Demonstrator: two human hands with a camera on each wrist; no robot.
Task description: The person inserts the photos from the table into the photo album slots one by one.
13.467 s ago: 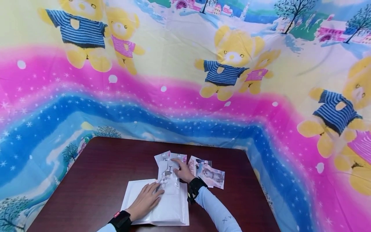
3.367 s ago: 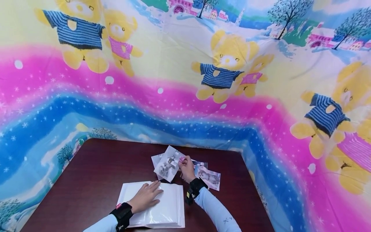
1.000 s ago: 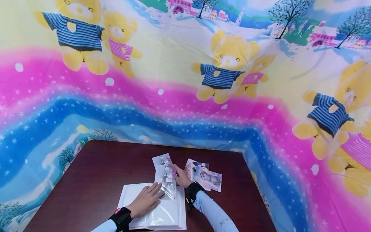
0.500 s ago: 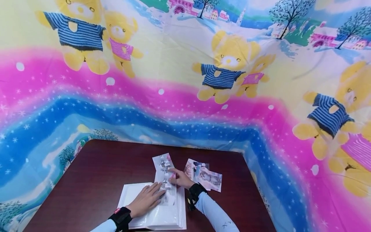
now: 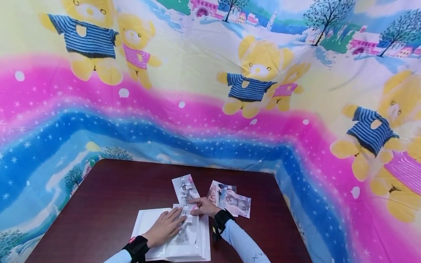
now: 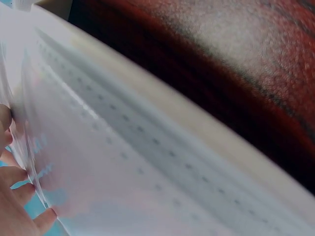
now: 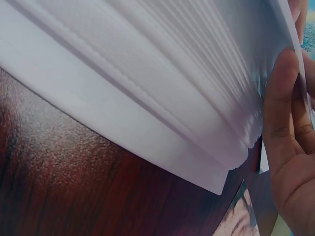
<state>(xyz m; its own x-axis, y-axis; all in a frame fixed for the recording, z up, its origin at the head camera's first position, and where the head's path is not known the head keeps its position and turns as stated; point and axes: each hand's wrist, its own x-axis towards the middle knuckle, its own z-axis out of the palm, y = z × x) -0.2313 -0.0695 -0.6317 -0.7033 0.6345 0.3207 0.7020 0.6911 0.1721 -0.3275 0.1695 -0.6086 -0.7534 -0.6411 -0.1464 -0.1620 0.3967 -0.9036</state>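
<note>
A white photo album (image 5: 139, 223) lies spread on the dark table. My left hand (image 5: 164, 228) rests on it with the fingers extended, the fingertips at the middle of the pages; in the left wrist view the fingers (image 6: 22, 189) touch the clear sleeve. My right hand (image 5: 207, 207) pinches a photo (image 5: 187, 237) by its upper edge. Most of that photo shows through the clear sleeve of the right-hand page, with its top at the page's far edge. In the right wrist view, thumb and fingers of the right hand (image 7: 288, 142) hold the edge beside the fanned album pages (image 7: 162, 93).
Another photo (image 5: 185, 185) lies just beyond the album. Several overlapping photos lie to the right, with a grey furry animal photo (image 5: 239, 204) on top. The dark wooden table (image 5: 98, 204) ends at a printed bear curtain (image 5: 184, 120).
Earlier the right hand lifted a photo from those beyond the album and brought it to the sleeve. Over the last second the photo has slid down into the page toward me.
</note>
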